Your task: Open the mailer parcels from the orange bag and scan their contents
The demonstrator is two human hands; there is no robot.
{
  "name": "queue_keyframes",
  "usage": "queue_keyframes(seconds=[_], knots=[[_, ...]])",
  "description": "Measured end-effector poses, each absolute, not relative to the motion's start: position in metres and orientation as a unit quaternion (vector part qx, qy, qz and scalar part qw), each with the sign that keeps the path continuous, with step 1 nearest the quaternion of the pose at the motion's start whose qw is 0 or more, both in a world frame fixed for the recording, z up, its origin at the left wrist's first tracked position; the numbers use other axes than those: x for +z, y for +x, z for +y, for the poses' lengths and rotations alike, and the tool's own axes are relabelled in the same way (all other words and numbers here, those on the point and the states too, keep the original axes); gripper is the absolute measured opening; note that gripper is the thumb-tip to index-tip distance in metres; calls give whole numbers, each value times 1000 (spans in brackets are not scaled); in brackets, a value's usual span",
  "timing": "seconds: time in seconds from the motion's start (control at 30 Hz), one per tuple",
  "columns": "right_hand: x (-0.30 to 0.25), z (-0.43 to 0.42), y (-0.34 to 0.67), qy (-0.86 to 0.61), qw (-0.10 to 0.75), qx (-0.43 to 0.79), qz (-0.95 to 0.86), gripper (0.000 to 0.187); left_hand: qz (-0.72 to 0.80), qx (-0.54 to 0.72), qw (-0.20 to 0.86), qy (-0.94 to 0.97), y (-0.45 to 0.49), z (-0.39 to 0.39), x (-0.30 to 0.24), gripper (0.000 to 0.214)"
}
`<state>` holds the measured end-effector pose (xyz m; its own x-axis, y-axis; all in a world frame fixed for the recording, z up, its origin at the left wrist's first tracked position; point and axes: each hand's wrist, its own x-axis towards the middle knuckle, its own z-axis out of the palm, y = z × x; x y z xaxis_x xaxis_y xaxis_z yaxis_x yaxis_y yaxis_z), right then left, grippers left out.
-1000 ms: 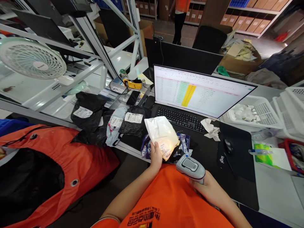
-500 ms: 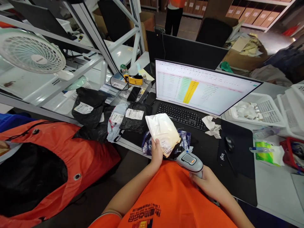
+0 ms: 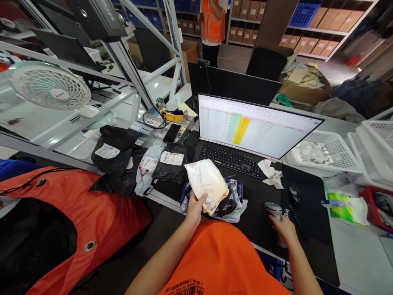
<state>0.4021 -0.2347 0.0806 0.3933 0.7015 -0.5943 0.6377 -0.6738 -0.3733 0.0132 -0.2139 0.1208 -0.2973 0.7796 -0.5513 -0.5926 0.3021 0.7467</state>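
My left hand [image 3: 195, 208] grips a white soft parcel [image 3: 206, 184] by its lower edge, where a printed label shows, above a bluish packet [image 3: 236, 191] and dark parcels on the desk edge. My right hand [image 3: 285, 228] is closed on a grey barcode scanner [image 3: 274, 209], which rests low on the black desk mat [image 3: 260, 221] beside a black mouse [image 3: 294, 194]. A keyboard [image 3: 231, 159] and a lit monitor [image 3: 254, 128] with a table on it stand just beyond.
Black and grey labelled parcels [image 3: 170, 163] lie left of the keyboard. A large orange sack [image 3: 101, 207] gapes at lower left. A white fan [image 3: 50, 87] sits on the metal rack. White baskets [image 3: 331, 149] stand at right. A person in an orange vest [image 3: 213, 24] stands far back.
My right hand has moved the scanner away from my body, right and down onto the desk mat near the mouse. The white parcel has stayed in my left hand, lowered a little.
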Motion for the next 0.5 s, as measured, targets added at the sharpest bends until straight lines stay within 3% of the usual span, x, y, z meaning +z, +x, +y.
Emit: queue_keyframes(seconds=[0.13,0.23,0.3,0.37,0.43,0.5], knots=[[67,-242,416,-850,29,323,-415,43,517,574,631,70,8,-212,130,63],[73,-244,410,-868,43,260,-421,63,486,579,652,55,2,-211,138,60],[87,-243,396,-867,89,195,-449,74,462,582,668,52,-3,-213,144,60],[109,-238,373,-821,197,170,-509,69,429,584,687,65,-11,-216,149,61],[136,-232,342,-724,327,252,-552,58,394,583,706,84,-19,-221,150,62],[162,-226,305,-602,393,452,-528,57,374,565,729,97,-26,-228,148,58]])
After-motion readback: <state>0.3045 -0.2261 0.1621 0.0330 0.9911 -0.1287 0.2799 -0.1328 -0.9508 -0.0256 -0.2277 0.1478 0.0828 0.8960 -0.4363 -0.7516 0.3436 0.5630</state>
